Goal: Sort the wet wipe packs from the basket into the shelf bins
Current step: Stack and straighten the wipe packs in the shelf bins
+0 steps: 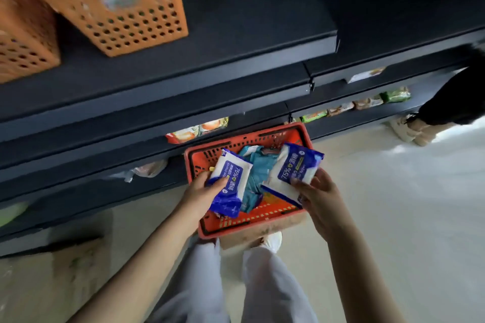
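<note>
A red shopping basket (pixel 207 228) stands on the floor in front of my feet. My left hand (pixel 202 191) grips a blue-and-white wet wipe pack (pixel 232 178) over the basket's left side. My right hand (pixel 320 196) pinches a second blue-and-white pack (pixel 294 168) above the basket's right side. Teal packs (pixel 258 165) lie in the basket between them. On the upper shelf at the top left sits an orange perforated bin (pixel 126 21) with packs inside, and a second orange bin (pixel 23 44) stands at the far left.
Dark shelf boards (pixel 210 65) jut out above the basket, with food packets (pixel 196 131) on the lower levels. Another person's legs and shoes (pixel 409 128) stand at the right by the shelf. Pale floor (pixel 393 217) stretches to the right.
</note>
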